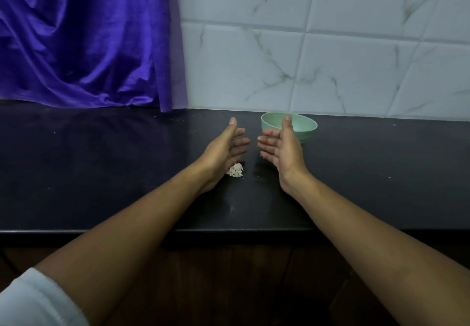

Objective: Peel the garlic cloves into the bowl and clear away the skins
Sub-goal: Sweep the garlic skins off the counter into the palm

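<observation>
Palms face each other, left hand (225, 145) & right hand (279, 145) both spread, empty, above counter (101, 173); garlic skins (235, 170) under left, green bowl (302, 124) behind right.

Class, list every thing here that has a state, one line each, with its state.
Left hand: open, holding nothing.
Right hand: open, holding nothing.
Pale green round bowl: upright on the black countertop, contents hidden.
Small pile of papery garlic skins: loose on the countertop, uncleared.
Purple satin cloth: hanging, creased.
</observation>
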